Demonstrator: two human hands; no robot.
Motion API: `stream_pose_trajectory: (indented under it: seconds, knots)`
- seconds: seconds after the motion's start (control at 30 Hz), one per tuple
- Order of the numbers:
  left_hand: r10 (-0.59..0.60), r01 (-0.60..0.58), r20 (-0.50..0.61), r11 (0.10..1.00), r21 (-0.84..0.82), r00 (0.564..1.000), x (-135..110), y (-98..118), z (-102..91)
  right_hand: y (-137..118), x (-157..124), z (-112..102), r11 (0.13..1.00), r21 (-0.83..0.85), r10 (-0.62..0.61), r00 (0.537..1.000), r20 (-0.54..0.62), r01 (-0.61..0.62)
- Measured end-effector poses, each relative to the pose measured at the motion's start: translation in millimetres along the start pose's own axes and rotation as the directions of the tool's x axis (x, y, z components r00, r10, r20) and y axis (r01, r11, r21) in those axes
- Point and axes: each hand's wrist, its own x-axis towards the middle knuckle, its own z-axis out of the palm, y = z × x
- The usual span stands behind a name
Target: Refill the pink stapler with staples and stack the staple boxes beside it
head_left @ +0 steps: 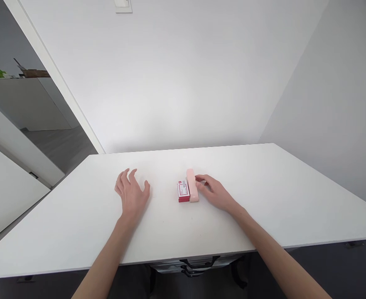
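A pale pink stapler (192,187) lies lengthwise on the white table, a little right of the middle. Against its left side sit small red-and-white boxes (183,190), apparently stacked, with printed labels; they look like staple boxes. My right hand (213,192) rests on the table just right of the stapler. Its thumb and fingers are apart and curved, with the tips at the stapler's right side; whether they touch it I cannot tell. My left hand (131,195) hovers at or just above the tabletop to the left, fingers spread and loosely bent, holding nothing.
The white tabletop (248,174) reaches back to a pale wall (183,83) with a switch plate (123,6). Left of the table is a doorway with a cabinet (30,104) beyond it. Dark handles (200,263) show below the table's front edge.
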Motion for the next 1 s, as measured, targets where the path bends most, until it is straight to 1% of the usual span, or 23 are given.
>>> stream_pose_trajectory:
  seconds: [0.1, 0.23, 0.3, 0.37, 0.47, 0.53, 0.57, 0.67, 0.73, 0.87, 0.93, 1.0]
  knots:
    - [-0.107, 0.1, 0.048, 0.988, 0.12, 0.993, -3, -11, 4.4, 0, 0, 0, 1.0, -0.001, 0.001, 1.0, 0.001, -0.001]
    - [-0.21, 0.188, 0.131, 0.969, 0.159, 0.969, -7, -14, 9.3, -1, -1, -1, 1.0, 0.003, 0.005, 1.0, 0.006, -0.005]
    - [-0.233, 0.208, 0.164, 0.966, 0.156, 0.959, -8, -14, 10.7, -1, -1, -1, 1.0, 0.007, 0.011, 1.0, 0.004, -0.011]
    - [-0.222, 0.199, 0.182, 0.97, 0.138, 0.958, -8, -13, 11.1, 0, -1, -1, 1.0, 0.004, 0.008, 1.0, 0.0, -0.008]
    - [-0.156, 0.139, 0.214, 0.986, 0.09, 0.964, -7, -10, 8.6, 1, -1, -1, 1.0, -0.009, -0.006, 1.0, -0.004, 0.006]
    - [-0.075, 0.069, 0.269, 0.997, 0.03, 0.96, -6, -5, 4.8, 1, -1, -2, 1.0, -0.01, -0.009, 1.0, -0.004, 0.009]
    - [-0.034, 0.039, 0.307, 0.999, -0.012, 0.951, -6, -2, 2.6, 1, -1, -2, 1.0, -0.008, -0.008, 1.0, -0.004, 0.008]
    - [0.054, 0.009, 0.436, 0.99, -0.141, 0.898, -6, 8, -3.0, 0, -2, -2, 1.0, 0.0, -0.001, 1.0, -0.003, 0.001]
    - [0.12, -0.011, 0.499, 0.976, -0.216, 0.858, -6, 15, -3.8, -2, -2, -2, 1.0, 0.002, 0.007, 1.0, -0.003, -0.007]
    - [0.282, -0.071, 0.541, 0.924, -0.377, 0.792, -7, 30, 3.4, -4, -1, -3, 1.0, 0.0, 0.009, 1.0, -0.005, -0.009]
    - [0.336, -0.082, 0.546, 0.896, -0.435, 0.767, -7, 38, 9.5, -5, -1, -4, 1.0, -0.007, 0.004, 1.0, -0.009, -0.004]
    - [0.366, -0.083, 0.559, 0.881, -0.466, 0.744, -5, 44, 15.3, -5, -1, -4, 1.0, -0.014, -0.001, 1.0, -0.011, 0.0]
